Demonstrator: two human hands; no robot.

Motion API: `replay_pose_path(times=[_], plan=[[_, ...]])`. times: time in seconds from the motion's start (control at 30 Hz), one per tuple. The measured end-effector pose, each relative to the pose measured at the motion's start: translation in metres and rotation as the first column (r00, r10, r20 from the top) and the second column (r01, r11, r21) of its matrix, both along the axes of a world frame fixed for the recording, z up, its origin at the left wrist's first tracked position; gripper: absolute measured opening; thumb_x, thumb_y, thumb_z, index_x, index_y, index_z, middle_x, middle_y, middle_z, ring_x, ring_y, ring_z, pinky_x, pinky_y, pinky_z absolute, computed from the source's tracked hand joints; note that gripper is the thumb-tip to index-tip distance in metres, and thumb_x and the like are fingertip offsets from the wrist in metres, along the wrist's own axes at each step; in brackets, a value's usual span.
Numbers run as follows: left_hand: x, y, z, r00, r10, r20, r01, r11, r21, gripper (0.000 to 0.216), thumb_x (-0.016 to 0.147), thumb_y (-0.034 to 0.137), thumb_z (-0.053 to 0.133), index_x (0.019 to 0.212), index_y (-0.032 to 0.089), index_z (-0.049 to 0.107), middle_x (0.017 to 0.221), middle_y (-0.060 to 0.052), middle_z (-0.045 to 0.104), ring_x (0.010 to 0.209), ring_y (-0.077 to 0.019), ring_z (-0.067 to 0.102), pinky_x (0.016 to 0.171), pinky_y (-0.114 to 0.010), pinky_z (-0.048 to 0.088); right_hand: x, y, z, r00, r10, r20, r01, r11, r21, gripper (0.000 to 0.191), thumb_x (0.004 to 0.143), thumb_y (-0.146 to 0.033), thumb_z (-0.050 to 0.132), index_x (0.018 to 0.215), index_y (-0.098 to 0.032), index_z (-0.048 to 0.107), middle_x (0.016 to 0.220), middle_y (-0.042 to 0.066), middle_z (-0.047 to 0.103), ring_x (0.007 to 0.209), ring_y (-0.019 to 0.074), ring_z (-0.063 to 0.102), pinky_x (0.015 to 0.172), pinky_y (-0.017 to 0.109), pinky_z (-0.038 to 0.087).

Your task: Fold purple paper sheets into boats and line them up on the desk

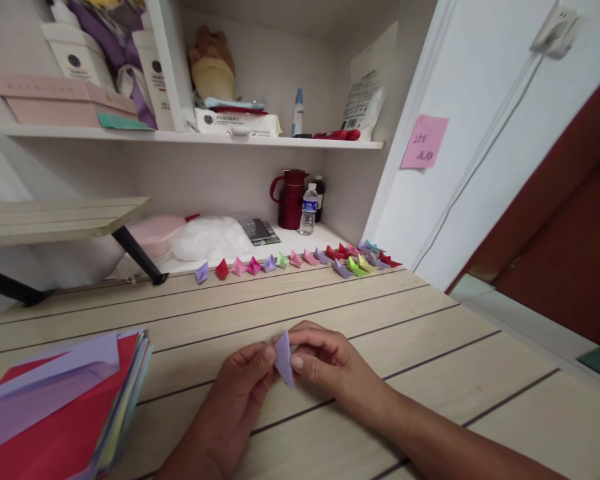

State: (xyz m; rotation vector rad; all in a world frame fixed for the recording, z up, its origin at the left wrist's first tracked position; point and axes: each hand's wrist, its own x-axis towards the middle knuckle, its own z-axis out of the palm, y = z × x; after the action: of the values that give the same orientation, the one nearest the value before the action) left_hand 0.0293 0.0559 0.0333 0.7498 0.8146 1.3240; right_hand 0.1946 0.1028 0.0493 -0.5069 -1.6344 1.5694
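A small folded piece of lavender paper (285,360) is held above the wooden table, pinched between both hands. My left hand (240,393) grips its left edge, thumb in front. On the other side, my right hand (330,363) has thumb and fingers closed on the paper's right edge. The fingertips behind the paper are partly hidden. Along the table's far edge runs a row of little folded paper boats (253,266) in purple, red, pink and green, bunched more thickly at the right end.
At the left lies a stack of coloured paper (70,407), lavender and red on top. A small raised wooden stand (60,217) with black legs is behind it. Beyond the table's back edge are a red jug (292,200), a water bottle (308,210) and a white fluffy bundle (210,239).
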Motion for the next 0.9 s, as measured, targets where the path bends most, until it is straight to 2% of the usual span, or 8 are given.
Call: replay_pose_path(times=[0.23,0.5,0.67,0.8,0.9], plan=[[-0.0011,-0.0001,0.0008,1.0,-0.022,-0.001,0.022,1.0,-0.004,0.019,0.077,0.036,0.078,0.074,0.018,0.072,0.076,-0.002,0.064,0.081,-0.0146,0.053,0.085,-0.028,0.045,-0.0022,-0.0001,0.0028,0.999,0.011,-0.046,-0.01,1.0,0.02,0.021,0.085,-0.042,0.074,0.099,-0.027,0.079,0.101,0.005,0.061,0.094,0.0194,0.062,0.078,0.032,0.057],[-0.0024,0.0003,0.0022,0.999,-0.015,-0.035,0.013,0.999,-0.03,0.024,0.074,0.039,0.08,0.072,0.016,0.071,0.075,-0.001,0.062,0.08,-0.0126,0.052,0.082,-0.025,0.045,0.001,0.0029,0.002,0.999,0.007,-0.031,-0.005,0.998,0.069,0.018,0.087,-0.036,0.072,0.101,-0.028,0.08,0.101,0.005,0.062,0.096,0.0191,0.062,0.083,0.032,0.055],[-0.0027,0.0005,0.0009,0.999,0.008,-0.051,-0.01,0.999,-0.046,0.028,0.072,0.041,0.082,0.071,0.016,0.07,0.07,0.002,0.059,0.072,-0.0097,0.047,0.071,-0.022,0.043,0.0014,0.0043,0.001,1.0,0.007,-0.024,-0.006,0.999,0.048,0.017,0.088,-0.035,0.07,0.097,-0.025,0.08,0.098,0.004,0.061,0.082,0.0148,0.062,0.075,0.028,0.054],[-0.0003,-0.0005,0.0028,0.997,0.033,-0.074,-0.036,0.998,-0.044,0.03,0.07,0.043,0.083,0.067,0.017,0.067,0.066,0.003,0.056,0.068,-0.0097,0.046,0.07,-0.023,0.043,-0.0002,0.0027,0.0006,0.999,-0.047,0.005,0.046,0.997,0.066,0.016,0.088,-0.03,0.068,0.093,-0.021,0.079,0.094,0.004,0.062,0.078,0.0139,0.062,0.072,0.027,0.052],[0.0038,-0.0014,0.0029,0.991,0.065,-0.118,-0.071,0.997,-0.04,0.029,0.071,0.043,0.081,0.071,0.017,0.069,0.07,0.001,0.06,0.071,-0.0117,0.049,0.071,-0.024,0.043,-0.002,0.0002,-0.0018,0.984,-0.155,0.085,0.149,0.986,0.08,0.02,0.086,-0.024,0.063,0.102,-0.021,0.076,0.085,0.002,0.064,0.071,0.0132,0.06,0.067,0.026,0.049]])
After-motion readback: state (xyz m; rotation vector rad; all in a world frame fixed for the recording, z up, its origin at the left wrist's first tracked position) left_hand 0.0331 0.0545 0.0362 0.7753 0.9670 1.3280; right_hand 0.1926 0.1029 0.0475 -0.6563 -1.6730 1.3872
